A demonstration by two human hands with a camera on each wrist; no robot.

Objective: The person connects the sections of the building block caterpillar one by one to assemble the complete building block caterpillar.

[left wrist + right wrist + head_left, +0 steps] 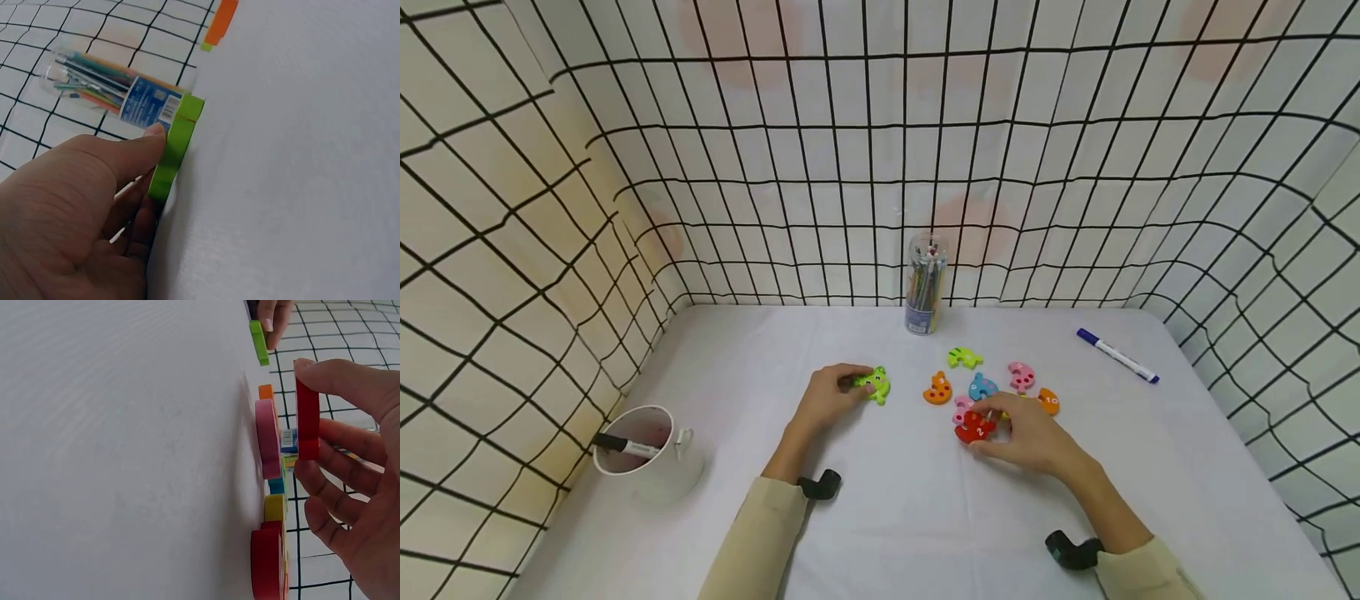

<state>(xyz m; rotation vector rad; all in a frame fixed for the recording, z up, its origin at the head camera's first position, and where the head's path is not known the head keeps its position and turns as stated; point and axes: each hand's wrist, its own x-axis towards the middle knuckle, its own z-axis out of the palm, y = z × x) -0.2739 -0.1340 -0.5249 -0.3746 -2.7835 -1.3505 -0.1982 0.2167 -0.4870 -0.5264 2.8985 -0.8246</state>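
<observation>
A flat green animal-shaped piece [877, 385] is pinched by my left hand [826, 404], close over the white table. In the left wrist view the thumb presses one face of the green piece [174, 153], fingers behind it. My right hand [1036, 435] holds a red animal-shaped piece [974, 427] marked with a numeral. From the right wrist, the red piece [307, 415] shows raised off the tabletop between thumb and fingers. Around it lie a pink piece [961, 407], a blue piece [982, 385] and an orange piece [937, 389]. The right hand partly covers other pieces.
Farther back are a green striped piece [964, 357] and a spotted pink piece [1021, 377]. A clear pencil jar [925, 287] stands by the black wire grid. A blue-capped marker [1117, 357] lies right; a white bucket [662, 475] with a black-capped marker [625, 446] stands left.
</observation>
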